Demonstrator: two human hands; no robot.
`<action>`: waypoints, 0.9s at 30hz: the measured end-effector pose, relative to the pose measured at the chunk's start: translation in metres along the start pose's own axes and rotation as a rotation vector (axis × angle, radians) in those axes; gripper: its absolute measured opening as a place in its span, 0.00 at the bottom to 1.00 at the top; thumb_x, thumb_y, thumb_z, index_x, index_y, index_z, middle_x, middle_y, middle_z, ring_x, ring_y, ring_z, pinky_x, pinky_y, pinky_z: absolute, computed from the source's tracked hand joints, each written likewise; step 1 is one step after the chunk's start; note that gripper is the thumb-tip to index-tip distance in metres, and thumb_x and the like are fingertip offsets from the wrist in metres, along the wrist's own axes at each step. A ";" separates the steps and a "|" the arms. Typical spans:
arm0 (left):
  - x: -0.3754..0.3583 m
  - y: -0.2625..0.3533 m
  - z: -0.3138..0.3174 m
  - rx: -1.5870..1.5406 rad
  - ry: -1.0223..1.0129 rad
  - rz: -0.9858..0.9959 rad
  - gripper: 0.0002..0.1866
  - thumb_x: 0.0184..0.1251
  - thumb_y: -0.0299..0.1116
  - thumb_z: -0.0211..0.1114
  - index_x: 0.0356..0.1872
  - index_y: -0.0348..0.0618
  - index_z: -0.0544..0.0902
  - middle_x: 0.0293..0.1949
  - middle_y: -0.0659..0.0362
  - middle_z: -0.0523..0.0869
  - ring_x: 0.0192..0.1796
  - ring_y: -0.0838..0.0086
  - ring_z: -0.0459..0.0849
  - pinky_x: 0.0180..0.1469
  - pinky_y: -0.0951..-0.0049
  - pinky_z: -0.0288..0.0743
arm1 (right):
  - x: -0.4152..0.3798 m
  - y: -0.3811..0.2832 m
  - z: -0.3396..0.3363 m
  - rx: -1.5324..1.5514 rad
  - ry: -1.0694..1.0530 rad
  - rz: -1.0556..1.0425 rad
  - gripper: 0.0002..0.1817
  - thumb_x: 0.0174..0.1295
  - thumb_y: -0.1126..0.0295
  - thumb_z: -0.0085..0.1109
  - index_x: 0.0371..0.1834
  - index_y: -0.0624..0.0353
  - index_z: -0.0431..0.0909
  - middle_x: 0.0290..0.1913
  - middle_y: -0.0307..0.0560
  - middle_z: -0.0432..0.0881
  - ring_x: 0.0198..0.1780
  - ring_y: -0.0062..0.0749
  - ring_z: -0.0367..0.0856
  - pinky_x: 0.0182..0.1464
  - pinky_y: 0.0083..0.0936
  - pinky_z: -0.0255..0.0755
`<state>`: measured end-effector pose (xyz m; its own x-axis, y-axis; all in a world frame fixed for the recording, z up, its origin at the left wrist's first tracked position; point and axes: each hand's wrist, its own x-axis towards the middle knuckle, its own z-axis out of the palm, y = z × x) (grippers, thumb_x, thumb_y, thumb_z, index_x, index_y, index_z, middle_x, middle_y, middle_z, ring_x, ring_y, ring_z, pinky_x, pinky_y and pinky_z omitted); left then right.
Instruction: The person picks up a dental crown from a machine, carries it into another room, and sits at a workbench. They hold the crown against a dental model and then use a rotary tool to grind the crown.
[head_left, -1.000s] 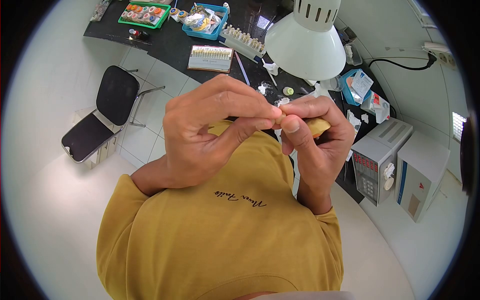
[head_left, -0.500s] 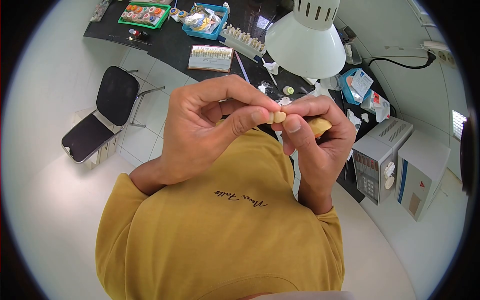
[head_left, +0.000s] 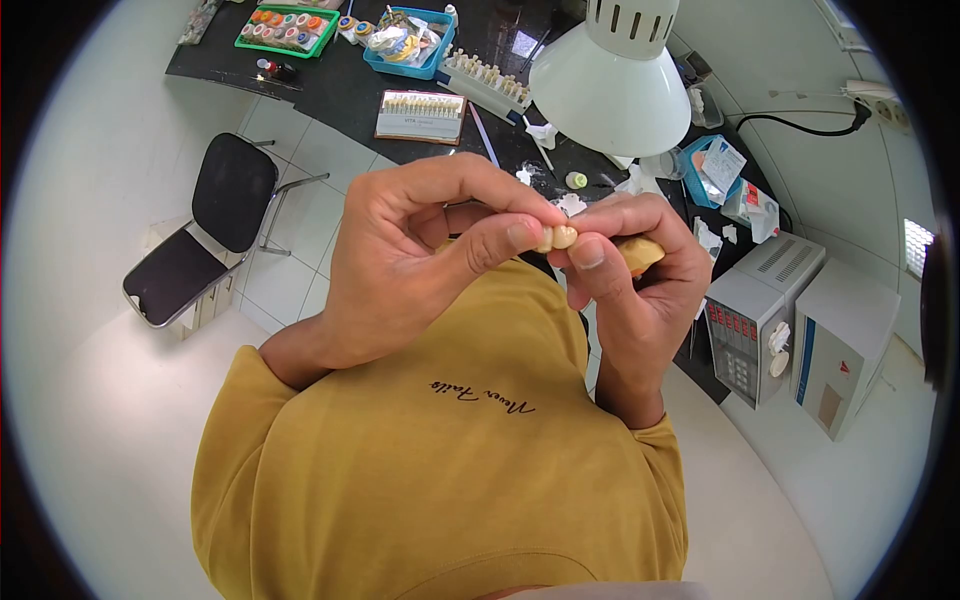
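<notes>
Between my two hands is a small tooth-coloured dental bridge [head_left: 563, 237], with at least two joined crowns showing their glossy tops. The thumb and index finger of my left hand [head_left: 425, 250] pinch its left end. My right hand [head_left: 640, 285] has its thumb and index fingertips at the bridge's right end. A yellow dental model [head_left: 641, 256] with a bit of orange sits in the curl of that same hand, partly covered by the fingers. The fingertips hide part of the bridge.
A white lamp [head_left: 610, 95] hangs over the black workbench [head_left: 335, 95]. A tooth shade guide [head_left: 421, 117], a blue basket [head_left: 440, 62], a green tray of jars [head_left: 322, 45] and a small bottle [head_left: 576, 180] are on it. Grey machines [head_left: 765, 320] stand right; a black chair [head_left: 235, 190] left.
The bridge has turned slightly in my fingertips, so more of its chewing surface faces me. Both hands have stayed almost in place.
</notes>
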<state>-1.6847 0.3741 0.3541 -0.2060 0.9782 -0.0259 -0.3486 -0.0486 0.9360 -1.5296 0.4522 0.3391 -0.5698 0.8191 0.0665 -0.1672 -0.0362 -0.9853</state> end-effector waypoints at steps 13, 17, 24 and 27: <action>0.003 -0.001 -0.001 -0.028 0.004 -0.012 0.09 0.64 0.30 0.64 0.38 0.33 0.82 0.38 0.54 0.83 0.40 0.75 0.82 0.45 0.77 0.75 | 0.003 0.002 -0.002 -0.013 -0.012 -0.007 0.04 0.56 0.77 0.64 0.31 0.65 0.79 0.26 0.38 0.81 0.22 0.09 0.70 0.23 0.08 0.60; 0.004 -0.001 -0.001 -0.042 0.007 -0.017 0.09 0.64 0.30 0.64 0.38 0.33 0.82 0.38 0.54 0.83 0.40 0.75 0.82 0.45 0.77 0.75 | 0.005 0.003 -0.001 0.002 -0.010 -0.012 0.04 0.56 0.77 0.64 0.31 0.65 0.79 0.26 0.38 0.81 0.22 0.09 0.70 0.23 0.08 0.60; 0.006 -0.002 -0.002 0.011 0.001 0.016 0.08 0.64 0.28 0.63 0.39 0.33 0.81 0.38 0.53 0.82 0.41 0.75 0.81 0.45 0.77 0.75 | 0.007 0.004 0.000 -0.002 0.005 0.016 0.04 0.56 0.77 0.64 0.33 0.66 0.79 0.25 0.38 0.80 0.22 0.10 0.70 0.23 0.09 0.61; 0.006 -0.002 -0.003 0.041 0.003 0.029 0.07 0.63 0.26 0.63 0.39 0.33 0.81 0.38 0.53 0.82 0.41 0.75 0.81 0.45 0.77 0.74 | 0.008 0.004 0.000 -0.003 0.003 0.012 0.04 0.56 0.78 0.63 0.33 0.66 0.80 0.24 0.38 0.79 0.22 0.10 0.70 0.23 0.09 0.60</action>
<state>-1.6878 0.3800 0.3507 -0.2183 0.9759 0.0003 -0.3043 -0.0684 0.9501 -1.5342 0.4586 0.3359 -0.5696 0.8202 0.0539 -0.1575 -0.0446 -0.9865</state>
